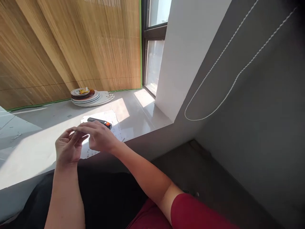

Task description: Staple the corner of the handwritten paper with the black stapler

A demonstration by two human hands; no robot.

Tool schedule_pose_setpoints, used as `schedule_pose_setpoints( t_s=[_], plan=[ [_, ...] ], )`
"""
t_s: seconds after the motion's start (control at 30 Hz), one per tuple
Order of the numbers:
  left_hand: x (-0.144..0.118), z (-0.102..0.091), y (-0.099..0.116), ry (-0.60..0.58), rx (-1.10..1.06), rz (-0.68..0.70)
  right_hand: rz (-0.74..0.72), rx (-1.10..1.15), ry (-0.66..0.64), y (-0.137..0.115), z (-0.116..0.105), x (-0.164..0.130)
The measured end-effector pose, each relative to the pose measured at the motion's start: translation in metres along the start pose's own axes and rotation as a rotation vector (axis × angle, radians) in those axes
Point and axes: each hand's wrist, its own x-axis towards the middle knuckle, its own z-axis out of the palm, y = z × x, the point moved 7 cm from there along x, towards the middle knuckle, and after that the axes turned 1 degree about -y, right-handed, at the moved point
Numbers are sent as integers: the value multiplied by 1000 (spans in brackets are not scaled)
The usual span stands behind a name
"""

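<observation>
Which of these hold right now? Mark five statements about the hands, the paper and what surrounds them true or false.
1. The left hand and right hand are close together. True.
2. The black device lies on the floor. False: it lies on the paper.
3. The stacked plates sit in front of the blind. True.
4. The right sleeve is white. False: it is dark red.
5. The beaded cord hangs in a loop. True.

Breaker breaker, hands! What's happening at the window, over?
Left hand and right hand touching; anything between them unclear. Black tool lies on paper; right hand hides some paper. Plates farther back, seemingly out of the way.
</observation>
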Motion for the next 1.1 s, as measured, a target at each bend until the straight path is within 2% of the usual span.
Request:
schedule_pose_setpoints(
  t_s=[0.13, 0.3, 0.5, 0.6, 0.67, 0.77, 0.8, 0.87, 0.9, 1.0, 1.1],
  plan=[
    [-5, 8, -3, -66, 73, -87, -49, 26, 35, -1, -14, -16],
    [-15, 26, -12, -178, 74, -205, -55, 63, 19, 18, -29, -23],
    [-19, 31, -13, -168, 60, -233, -93, 188, -16, 29, -31, -11],
    [-21, 31, -4, -131, 49, -179, -127, 217, 23, 44, -44, -3],
    [-19, 22, 6, -33, 87, -113, -63, 188, 91, 80, -60, 5],
    [2, -5, 22, 179, 252, -58, 219, 25, 111, 172, -78, 20],
    [16, -15, 25, 219, 323, -60, 343, -66, 74, 206, -80, 22],
    [52, -30, 25, 208, 500, -66, 562, -280, -54, 267, -79, 22],
    [72, -39, 22, 204, 599, -82, 577, -310, -55, 286, -79, 22],
    [129, -61, 3, 231, 775, -133, 546, -328, -62, 316, -72, 18],
    [164, -69, -20, 195, 718, -102, 495, -320, -76, 324, -59, 13]
  ],
)
